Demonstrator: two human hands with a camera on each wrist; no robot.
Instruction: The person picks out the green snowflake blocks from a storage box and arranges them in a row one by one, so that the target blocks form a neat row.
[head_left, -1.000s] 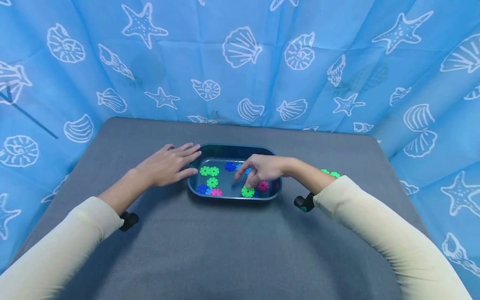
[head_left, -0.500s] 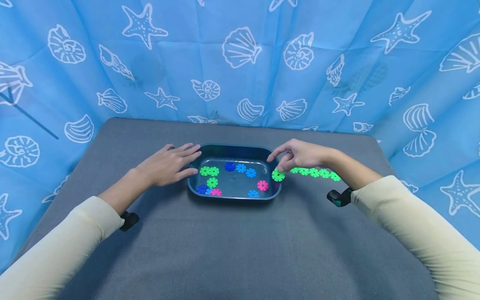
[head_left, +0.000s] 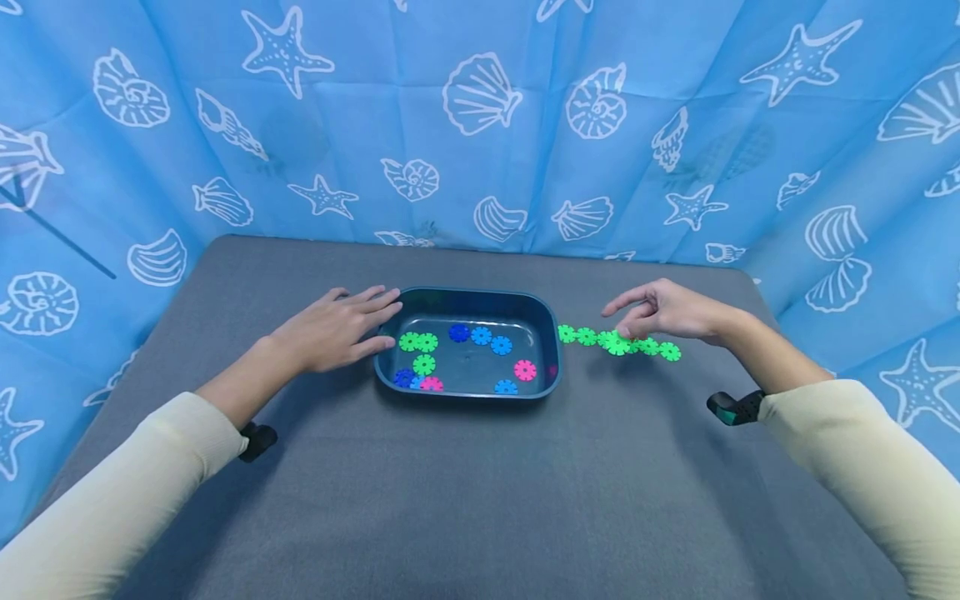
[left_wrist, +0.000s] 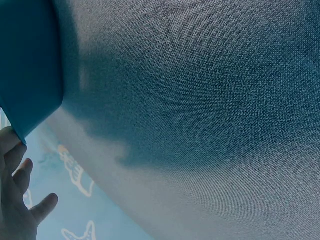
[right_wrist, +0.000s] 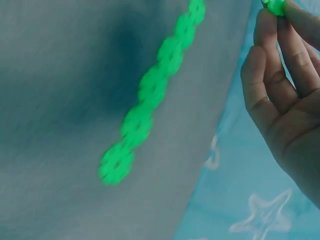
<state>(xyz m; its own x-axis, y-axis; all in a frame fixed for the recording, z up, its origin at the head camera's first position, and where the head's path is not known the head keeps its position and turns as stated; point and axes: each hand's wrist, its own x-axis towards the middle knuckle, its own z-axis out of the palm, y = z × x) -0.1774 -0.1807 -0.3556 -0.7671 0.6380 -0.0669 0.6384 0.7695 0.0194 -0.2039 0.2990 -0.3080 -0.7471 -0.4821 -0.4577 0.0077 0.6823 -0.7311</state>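
My right hand [head_left: 667,310] pinches a green notched building disc [head_left: 617,343] between thumb and finger, held above the table. Beneath it lies a row of several green discs [right_wrist: 152,86], running right from the tray; in the head view the held disc overlaps this row. A dark blue oval tray [head_left: 468,395] stands left of the row, holding green, blue and pink discs, among them a pink one [head_left: 525,371] at its right. On the tray's left rim rests my left hand [head_left: 341,329], fingers outstretched; in the left wrist view its fingertips are at the rim.
Grey cloth [head_left: 465,500] covers the table, whose back edge meets a blue curtain [head_left: 420,108] with white shells and starfish. Black wrist cameras hang under both forearms, the right one [head_left: 735,408] low over the table beside the green row.
My right hand has picked the green disc up from inside the tray and carried it right, over the rim to above the green row. The left hand keeps its place on the tray.
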